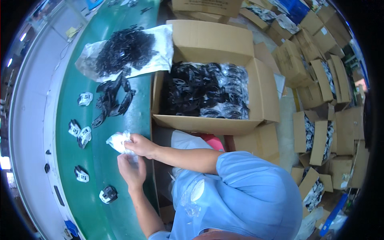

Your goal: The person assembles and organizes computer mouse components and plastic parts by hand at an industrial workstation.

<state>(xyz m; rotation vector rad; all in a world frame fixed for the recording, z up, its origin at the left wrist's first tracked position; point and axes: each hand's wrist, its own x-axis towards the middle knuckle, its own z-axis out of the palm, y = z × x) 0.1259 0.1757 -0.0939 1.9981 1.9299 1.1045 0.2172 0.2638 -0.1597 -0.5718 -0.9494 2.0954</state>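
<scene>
In front of me, over the green belt, my right hand is closed on a clear plastic bag with something whitish inside. Just below it, my left hand has its fingers bent against the lower end of the same bag. The bag's contents are too blurred to name. Left of my hands lie two black-and-white moulded parts, side by side. Nearer to me are another such part and a rounder black-and-white one. One more white part sits farther up the belt.
A heap of small black parts covers a white plastic sheet on the belt, with curved black pieces below it. To the right, an open carton holds black parts and clear-bagged ones. More cartons stand at far right.
</scene>
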